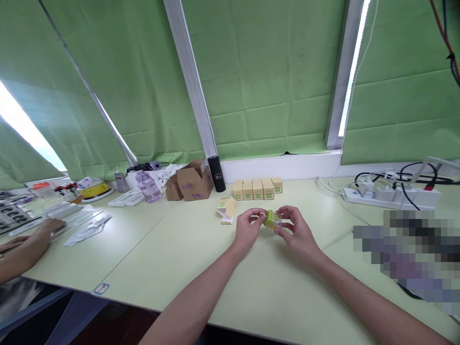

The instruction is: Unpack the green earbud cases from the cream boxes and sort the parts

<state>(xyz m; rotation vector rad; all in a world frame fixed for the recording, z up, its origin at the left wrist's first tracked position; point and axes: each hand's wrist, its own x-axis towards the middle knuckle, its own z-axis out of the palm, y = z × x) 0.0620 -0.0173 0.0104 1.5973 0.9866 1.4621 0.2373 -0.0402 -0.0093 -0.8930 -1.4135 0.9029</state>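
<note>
Above the table, both hands grip one small jar [272,219], green at its left end and clear at its right. The fingertips of my left hand [249,225] pinch the green end. Around the clear end curl the thumb and fingers of my right hand [296,235]. Just left of my left hand, a small cardboard box [226,209] lies with its flap open. Several closed boxes of the same kind [253,189], each with a green label, stand in a row behind the hands.
A black cylinder [216,174], an open brown carton [195,181] and a purple-tinted bottle [148,187] stand along the back. A power strip [391,198] with cables lies at right. At far left, a co-worker's hand [50,227] rests by clear trays.
</note>
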